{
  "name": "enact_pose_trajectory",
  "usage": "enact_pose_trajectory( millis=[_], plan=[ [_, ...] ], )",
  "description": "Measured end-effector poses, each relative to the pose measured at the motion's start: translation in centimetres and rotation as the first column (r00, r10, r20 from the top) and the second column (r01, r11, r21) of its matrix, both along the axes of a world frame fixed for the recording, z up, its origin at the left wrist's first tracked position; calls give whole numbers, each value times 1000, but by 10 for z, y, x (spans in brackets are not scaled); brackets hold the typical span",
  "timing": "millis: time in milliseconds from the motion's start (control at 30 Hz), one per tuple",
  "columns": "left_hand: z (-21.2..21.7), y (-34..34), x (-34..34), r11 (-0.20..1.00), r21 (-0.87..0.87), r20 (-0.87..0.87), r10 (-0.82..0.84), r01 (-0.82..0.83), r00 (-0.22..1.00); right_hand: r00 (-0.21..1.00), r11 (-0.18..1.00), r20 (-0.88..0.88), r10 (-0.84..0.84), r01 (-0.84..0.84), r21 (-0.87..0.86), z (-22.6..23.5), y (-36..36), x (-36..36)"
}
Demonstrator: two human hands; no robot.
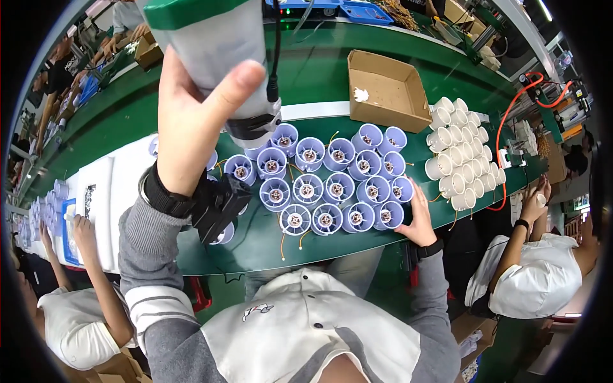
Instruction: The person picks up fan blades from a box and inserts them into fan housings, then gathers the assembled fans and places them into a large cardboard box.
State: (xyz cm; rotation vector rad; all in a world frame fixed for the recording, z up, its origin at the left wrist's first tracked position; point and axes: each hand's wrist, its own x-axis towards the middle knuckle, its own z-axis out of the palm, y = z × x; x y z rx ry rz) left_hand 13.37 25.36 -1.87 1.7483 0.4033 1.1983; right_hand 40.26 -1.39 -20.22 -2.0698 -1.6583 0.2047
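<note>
My left hand (191, 118) is raised close to the camera, wrapped round a thick grey-white cylindrical tool (220, 51) with a green end and a black collar. The collar hangs over the far-left part of a group of lilac plastic cups (310, 153), whose insides show small motor-like parts. My right hand (419, 218) lies at the right edge of this group, fingers and thumb apart. It is against the two outermost cups (401, 190), without visibly gripping either. Thin orange wires (283, 246) stick out from some cups.
Beyond the cups stands an open cardboard box (389, 89). Stacked cream cups (463, 156) fill the right side, near an orange hose (504, 140). White foam sheets (102, 198) lie at left. One co-worker (536, 274) sits at right, another (83, 319) at left. A black cable (276, 51) hangs beside the tool.
</note>
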Motion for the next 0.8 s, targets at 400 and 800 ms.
enact_pose_trajectory(
  millis=[400,800],
  plan=[
    [15,-4,-26,986,161,-63,-31,40,998,996,998,-85,-32,36,48,-15,-11,0],
    [19,-6,-28,991,48,135,-132,126,982,990,977,-144,11,20,210,41,-7,-5]
  ],
)
